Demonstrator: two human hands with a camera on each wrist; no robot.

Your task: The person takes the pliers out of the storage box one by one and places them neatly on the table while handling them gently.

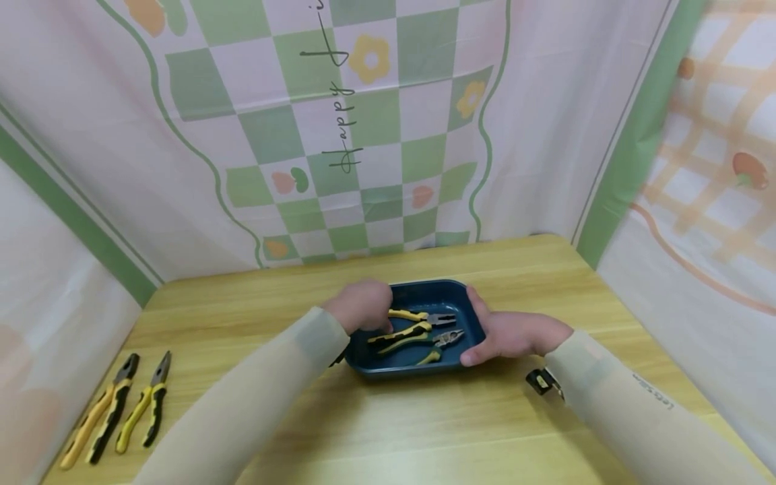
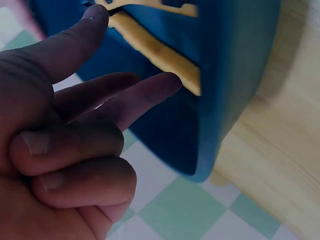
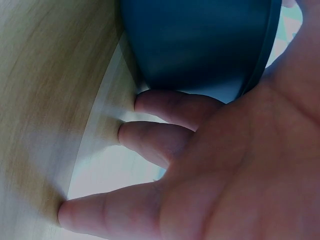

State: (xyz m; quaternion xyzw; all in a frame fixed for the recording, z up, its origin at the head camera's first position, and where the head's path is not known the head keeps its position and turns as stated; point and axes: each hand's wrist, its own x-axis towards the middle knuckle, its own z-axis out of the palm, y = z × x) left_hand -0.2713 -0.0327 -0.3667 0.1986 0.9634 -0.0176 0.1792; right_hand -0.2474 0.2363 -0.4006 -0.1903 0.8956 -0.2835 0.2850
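A dark blue tray (image 1: 400, 370) holds two pairs of pliers. The farther pliers (image 1: 439, 318) have yellow-and-black handles; the nearer pliers (image 1: 448, 337) have green-and-yellow ones. My left hand (image 1: 364, 306) reaches over the tray's left side. In the left wrist view its thumb is right at a yellow handle (image 2: 155, 52), two fingers stretch toward that handle with a gap from the thumb, and the other two are curled into the palm. My right hand (image 1: 512, 337) rests against the tray's right end, its fingers spread; some fingertips (image 3: 132, 135) reach down to the tabletop beside the wall.
Two more pairs of pliers lie on the wooden table (image 1: 424, 431) at the left: larger orange-and-black pliers (image 1: 106, 411) and slimmer yellow-and-black pliers (image 1: 148, 401). A small black device (image 1: 539, 381) is at the right wrist. Patterned curtains (image 1: 339, 162) hang behind and beside the table.
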